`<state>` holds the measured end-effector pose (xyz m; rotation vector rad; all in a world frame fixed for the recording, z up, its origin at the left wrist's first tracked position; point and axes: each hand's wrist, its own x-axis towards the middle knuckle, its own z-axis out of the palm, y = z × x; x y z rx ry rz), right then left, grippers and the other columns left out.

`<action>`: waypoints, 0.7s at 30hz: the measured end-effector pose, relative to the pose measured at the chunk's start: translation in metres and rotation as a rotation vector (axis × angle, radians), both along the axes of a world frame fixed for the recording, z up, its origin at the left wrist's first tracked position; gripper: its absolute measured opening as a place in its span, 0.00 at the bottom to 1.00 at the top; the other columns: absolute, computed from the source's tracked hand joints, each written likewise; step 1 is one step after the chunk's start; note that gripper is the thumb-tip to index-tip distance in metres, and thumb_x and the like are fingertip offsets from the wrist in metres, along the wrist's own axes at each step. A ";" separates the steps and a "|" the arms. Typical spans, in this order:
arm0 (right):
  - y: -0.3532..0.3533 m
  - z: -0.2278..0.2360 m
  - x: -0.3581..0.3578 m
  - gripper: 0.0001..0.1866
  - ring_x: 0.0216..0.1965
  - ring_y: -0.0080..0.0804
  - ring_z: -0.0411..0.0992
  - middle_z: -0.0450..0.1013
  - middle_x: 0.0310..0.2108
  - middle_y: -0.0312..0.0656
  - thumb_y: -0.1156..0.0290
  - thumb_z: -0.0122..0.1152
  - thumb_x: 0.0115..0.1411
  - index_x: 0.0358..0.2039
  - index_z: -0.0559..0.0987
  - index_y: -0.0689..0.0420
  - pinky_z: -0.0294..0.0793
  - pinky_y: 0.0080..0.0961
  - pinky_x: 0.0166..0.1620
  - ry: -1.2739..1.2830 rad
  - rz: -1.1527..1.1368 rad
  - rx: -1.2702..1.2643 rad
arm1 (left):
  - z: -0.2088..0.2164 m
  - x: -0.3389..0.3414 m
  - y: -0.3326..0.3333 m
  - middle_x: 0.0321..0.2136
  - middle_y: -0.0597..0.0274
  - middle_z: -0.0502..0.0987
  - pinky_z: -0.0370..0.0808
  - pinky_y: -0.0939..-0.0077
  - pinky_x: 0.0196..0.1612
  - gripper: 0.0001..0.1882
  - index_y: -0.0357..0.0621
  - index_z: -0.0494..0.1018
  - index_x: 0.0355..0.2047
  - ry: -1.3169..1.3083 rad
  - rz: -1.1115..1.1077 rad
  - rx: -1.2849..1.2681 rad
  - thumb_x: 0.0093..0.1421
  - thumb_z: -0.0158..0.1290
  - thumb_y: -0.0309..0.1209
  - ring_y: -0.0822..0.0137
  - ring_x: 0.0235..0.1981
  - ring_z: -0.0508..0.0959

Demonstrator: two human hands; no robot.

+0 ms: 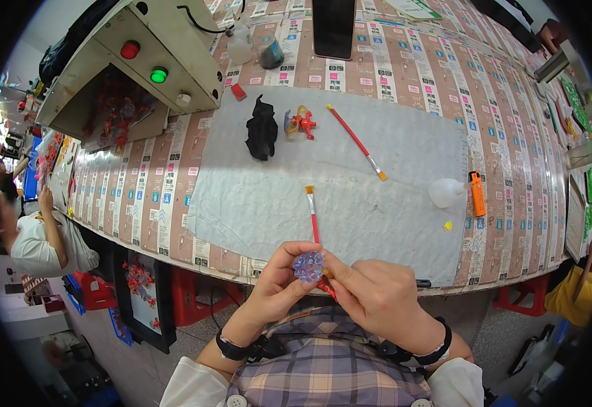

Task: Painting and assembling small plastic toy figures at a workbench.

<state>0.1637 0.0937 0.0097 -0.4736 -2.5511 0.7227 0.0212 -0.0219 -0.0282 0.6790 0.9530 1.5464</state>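
Note:
Close to my body, at the table's front edge, my left hand (pixel 277 287) is closed around a small translucent purple-blue figurine (pixel 307 266) with a knobbly, bubbled surface. My right hand (pixel 383 293) is closed too, its thumb and fingers pinching at the figurine's side. A glossy red part (pixel 326 289) shows below, between the hands; my fingers partly hide how it joins. Just beyond the fingers, a flat brush (pixel 311 211) with a red handle lies on the grey cloth (pixel 262 210), bristles pointing away from me. Another red-handled brush (pixel 356 141) lies slantwise farther off.
On the cloth are a black rag (pixel 262 129), a red and yellow figurine (pixel 303 123) and a white squeeze bottle (pixel 447 192). An orange lighter (pixel 476 194) lies right. A metal box (pixel 187 61) with buttons stands far left; a black phone-like slab (pixel 334 28) is at back.

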 end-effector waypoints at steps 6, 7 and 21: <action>-0.001 -0.001 0.000 0.17 0.14 0.22 0.62 0.60 0.13 0.31 0.68 0.61 0.47 0.41 0.78 0.55 0.59 0.20 0.16 -0.005 0.001 0.005 | -0.001 0.000 0.000 0.44 0.61 0.66 0.68 0.77 0.50 0.22 0.37 0.56 0.53 0.001 0.004 0.000 0.59 0.48 0.25 0.73 0.45 0.69; 0.000 -0.001 0.000 0.17 0.14 0.22 0.62 0.60 0.13 0.31 0.68 0.61 0.47 0.41 0.78 0.55 0.59 0.20 0.16 -0.006 0.000 0.010 | 0.000 0.000 0.000 0.44 0.61 0.66 0.68 0.77 0.50 0.22 0.37 0.56 0.53 -0.004 0.005 -0.001 0.59 0.48 0.25 0.73 0.45 0.69; -0.001 -0.003 0.000 0.16 0.14 0.24 0.64 0.62 0.13 0.32 0.70 0.60 0.48 0.40 0.78 0.55 0.61 0.21 0.17 0.026 -0.004 -0.073 | -0.003 0.001 -0.001 0.44 0.61 0.67 0.67 0.76 0.50 0.23 0.39 0.56 0.53 -0.022 0.004 -0.031 0.58 0.49 0.25 0.73 0.46 0.69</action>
